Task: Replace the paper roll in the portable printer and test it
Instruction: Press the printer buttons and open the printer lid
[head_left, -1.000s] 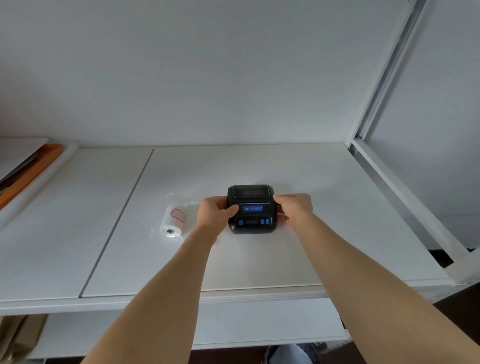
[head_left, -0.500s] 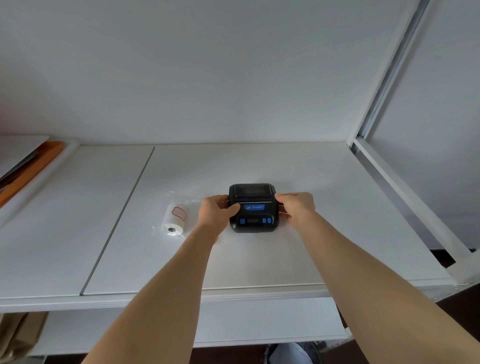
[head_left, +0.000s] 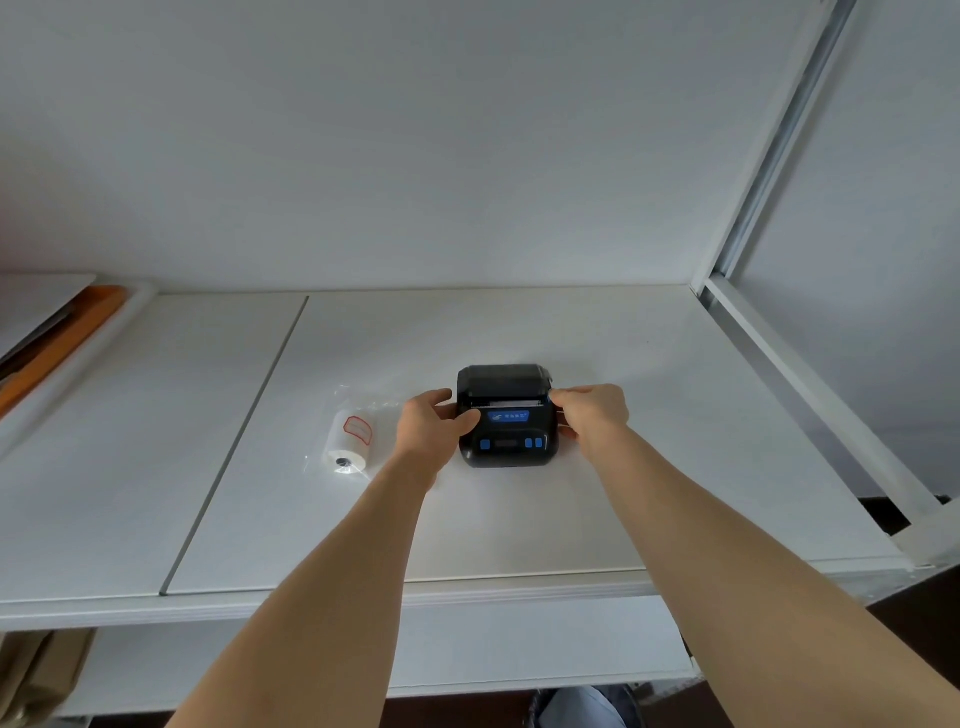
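While both my bare forearms reach out over the white tabletop (head_left: 519, 519), my left hand (head_left: 434, 428) grips the left side of the small black portable printer (head_left: 505, 415) with blue buttons, thumb laid on its top. My right hand (head_left: 589, 413) pinches the printer's right edge, fingers curled at the corner of its dark lid. Just left of my left hand lies a white paper roll (head_left: 349, 439) with a red-outlined label, inside clear plastic wrapping. Beyond stands a plain white wall (head_left: 467, 156).
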